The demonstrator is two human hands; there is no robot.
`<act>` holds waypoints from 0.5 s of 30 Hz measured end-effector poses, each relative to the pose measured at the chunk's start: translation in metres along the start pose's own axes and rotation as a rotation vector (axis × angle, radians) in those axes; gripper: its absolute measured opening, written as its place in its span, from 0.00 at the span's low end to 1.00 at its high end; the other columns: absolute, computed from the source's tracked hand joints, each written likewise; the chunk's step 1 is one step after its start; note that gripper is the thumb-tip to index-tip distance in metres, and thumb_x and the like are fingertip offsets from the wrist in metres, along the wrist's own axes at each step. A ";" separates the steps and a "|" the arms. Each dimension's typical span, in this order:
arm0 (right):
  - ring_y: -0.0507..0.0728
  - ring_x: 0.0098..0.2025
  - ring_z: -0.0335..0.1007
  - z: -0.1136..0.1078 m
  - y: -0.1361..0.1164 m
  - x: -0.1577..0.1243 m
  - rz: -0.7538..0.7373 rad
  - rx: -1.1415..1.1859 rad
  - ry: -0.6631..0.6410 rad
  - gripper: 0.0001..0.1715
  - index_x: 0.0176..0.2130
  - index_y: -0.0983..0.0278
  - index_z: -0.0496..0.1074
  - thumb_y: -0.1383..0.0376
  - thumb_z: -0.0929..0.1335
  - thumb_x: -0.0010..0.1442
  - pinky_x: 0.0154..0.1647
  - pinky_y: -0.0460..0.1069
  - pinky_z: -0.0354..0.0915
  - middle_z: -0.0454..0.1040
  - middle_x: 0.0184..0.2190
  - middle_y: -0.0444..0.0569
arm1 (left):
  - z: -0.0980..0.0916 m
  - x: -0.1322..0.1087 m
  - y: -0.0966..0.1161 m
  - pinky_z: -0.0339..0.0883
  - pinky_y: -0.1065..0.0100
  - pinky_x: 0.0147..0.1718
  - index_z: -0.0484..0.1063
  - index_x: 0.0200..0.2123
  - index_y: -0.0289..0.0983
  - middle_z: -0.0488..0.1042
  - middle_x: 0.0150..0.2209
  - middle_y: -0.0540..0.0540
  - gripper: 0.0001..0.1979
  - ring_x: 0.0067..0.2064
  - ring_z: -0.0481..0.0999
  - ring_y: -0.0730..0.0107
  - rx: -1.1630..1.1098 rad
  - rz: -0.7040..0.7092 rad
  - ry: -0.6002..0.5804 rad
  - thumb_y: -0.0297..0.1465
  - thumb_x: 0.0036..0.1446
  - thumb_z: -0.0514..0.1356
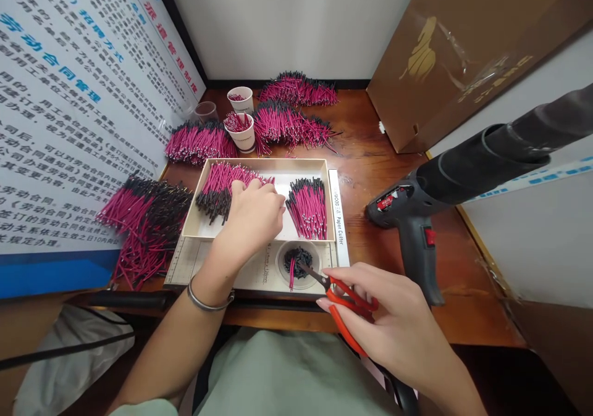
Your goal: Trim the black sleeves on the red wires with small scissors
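Observation:
My left hand (252, 215) reaches into a shallow beige tray (324, 164) and its curled fingers rest on a bundle of pink wires with black ends (220, 187). What the fingers pinch is hidden. A second bundle of pink wires (308, 207) lies at the tray's right. My right hand (384, 317) grips red-handled scissors (345, 302), blades pointing at a small clear round dish (299, 263) holding black sleeve bits and a pink wire.
The tray sits on a paper cutter board (340, 218) on a wooden desk. More pink wire piles (143, 218) lie left and at the back (296, 89), with white cups (241, 133). A black heat gun (417, 218) lies right. A cardboard box (463, 52) leans behind.

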State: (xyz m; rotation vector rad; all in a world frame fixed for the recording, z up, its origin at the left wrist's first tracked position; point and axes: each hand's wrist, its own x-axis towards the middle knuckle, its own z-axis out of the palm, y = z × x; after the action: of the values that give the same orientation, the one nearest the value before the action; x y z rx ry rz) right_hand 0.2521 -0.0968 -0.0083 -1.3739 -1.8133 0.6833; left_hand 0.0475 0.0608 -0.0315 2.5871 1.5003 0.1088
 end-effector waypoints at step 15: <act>0.51 0.22 0.63 -0.008 -0.001 0.001 -0.002 -0.112 0.115 0.10 0.45 0.64 0.84 0.71 0.70 0.67 0.21 0.46 0.61 0.74 0.24 0.41 | -0.004 0.004 0.010 0.60 0.40 0.59 0.86 0.34 0.39 0.86 0.40 0.36 0.16 0.51 0.77 0.43 -0.135 -0.139 -0.047 0.34 0.71 0.59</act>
State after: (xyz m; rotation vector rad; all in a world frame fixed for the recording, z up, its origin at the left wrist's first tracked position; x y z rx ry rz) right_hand 0.2577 -0.0964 -0.0029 -1.4544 -1.7841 0.4976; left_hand 0.0573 0.0598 -0.0265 2.3577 1.5921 0.1270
